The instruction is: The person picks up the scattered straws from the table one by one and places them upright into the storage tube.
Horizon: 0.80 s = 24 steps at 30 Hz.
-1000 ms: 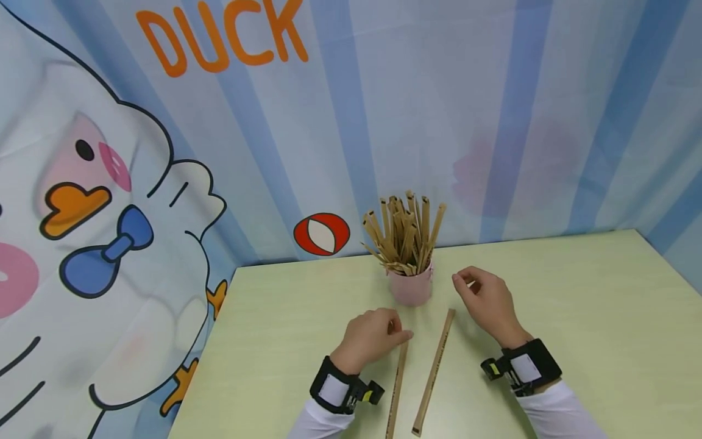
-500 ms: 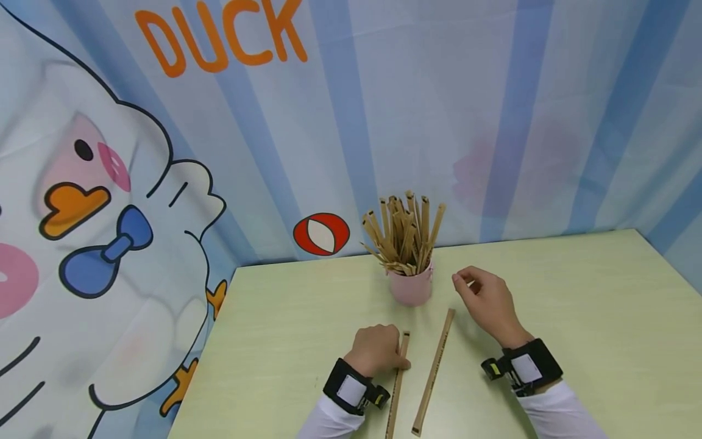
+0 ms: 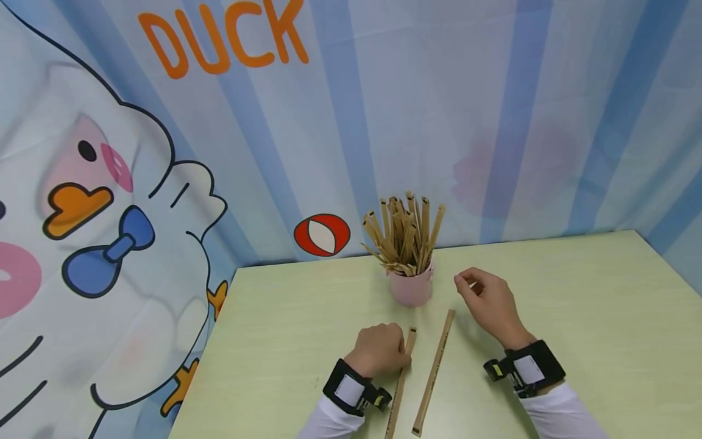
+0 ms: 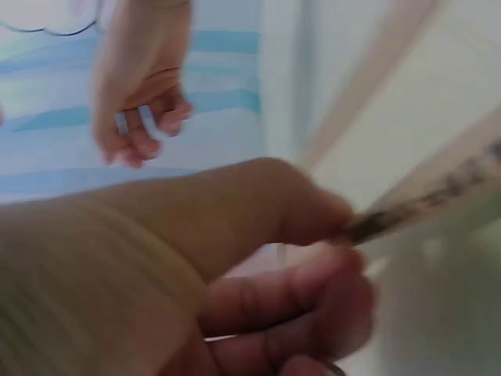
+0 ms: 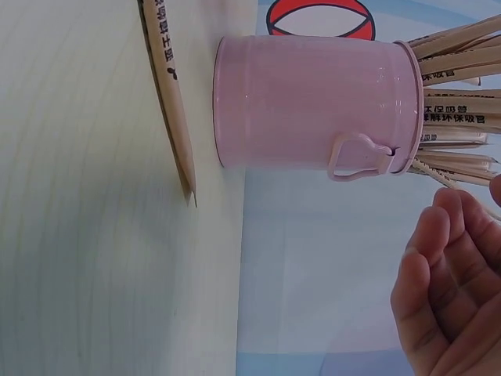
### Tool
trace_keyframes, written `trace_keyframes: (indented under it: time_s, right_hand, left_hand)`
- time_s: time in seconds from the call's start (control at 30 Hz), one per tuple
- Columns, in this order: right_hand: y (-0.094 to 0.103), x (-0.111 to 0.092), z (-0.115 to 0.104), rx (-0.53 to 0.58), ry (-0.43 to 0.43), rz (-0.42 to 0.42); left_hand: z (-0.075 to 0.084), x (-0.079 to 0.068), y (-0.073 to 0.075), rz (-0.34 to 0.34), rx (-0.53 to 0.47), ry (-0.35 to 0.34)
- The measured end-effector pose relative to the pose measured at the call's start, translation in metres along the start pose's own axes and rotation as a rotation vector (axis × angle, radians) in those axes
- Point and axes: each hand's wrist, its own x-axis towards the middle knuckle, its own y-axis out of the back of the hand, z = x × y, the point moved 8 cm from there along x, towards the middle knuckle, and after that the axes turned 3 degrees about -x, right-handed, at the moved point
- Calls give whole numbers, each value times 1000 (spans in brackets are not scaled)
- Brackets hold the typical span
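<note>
My left hand [image 3: 378, 350] pinches a brown paper-wrapped straw [image 3: 398, 396] between thumb and fingers near its upper part. In the left wrist view the printed straw [image 4: 438, 192] is blurred where it leaves the fingertips. A second wrapped straw [image 3: 434, 372] lies on the table just to the right, roughly parallel. My right hand [image 3: 489, 306] hovers with loosely curled fingers, holding nothing, to the right of a small pink bucket [image 3: 411, 291]. Many upright wrapped straws [image 3: 403, 238] fill that bucket. Its side handle [image 5: 360, 157] shows in the right wrist view.
The pale table [image 3: 592, 317] reaches back to a blue striped cloth [image 3: 439, 110] with a printed duck [image 3: 137, 256]. Both wrists wear black straps with cameras. The bucket stands near the table's back edge.
My left hand has slid toward me along the left straw and then pinched it; the straw's far end has shifted slightly right. My right hand has stayed nearly still.
</note>
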Motion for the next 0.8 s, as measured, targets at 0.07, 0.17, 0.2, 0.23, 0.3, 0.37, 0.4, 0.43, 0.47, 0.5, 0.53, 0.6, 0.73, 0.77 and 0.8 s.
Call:
trace_keyframes:
  time_s: [0.07,0.17,0.2,0.23,0.3,0.37,0.4,0.43,0.47,0.5,0.53,0.6,0.73,0.77,0.8]
  right_hand:
    - [1,0,0,2,3,1]
    - [1,1,0,6,11,2]
    - [1,1,0,7,14,3]
    - [2,2,1,7,16,4]
    - [2,3,1,6,19,5]
    - [2,3,0,6,22,7]
    - [3,4,0,6,23,8]
    - [2,4,0,9,23,8]
    - [2,4,0,14,22,6]
    - [2,3,0,15,21,1]
    - [1,3,0,19,19,-3]
    - [-1,2,0,23,14,-15]
    - [-4,0,0,19,7,-27]
    - [-4,0,0,18,7,-26]
    - [-4,0,0,18,8,-25]
  left_hand:
    - [1,-1,13,57,-50,-14]
    - [2,-7,40,177,-137,-37]
    - [2,-10,50,218,-164,-42]
    - [2,-13,60,260,-188,-46]
    - [2,-21,80,348,-229,-52]
    - [2,-28,97,427,-267,-51]
    - [1,-32,105,466,-280,-52]
    - [1,-36,112,503,-294,-53]
    - [1,-40,119,536,-307,-56]
    - [1,-44,125,568,-321,-58]
    - [2,-49,131,596,-336,-62]
    - [2,-57,143,652,-359,-81]
    - [5,-74,171,765,-411,-165]
    - [6,-79,180,798,-421,-199]
    - [7,-84,191,832,-433,-231]
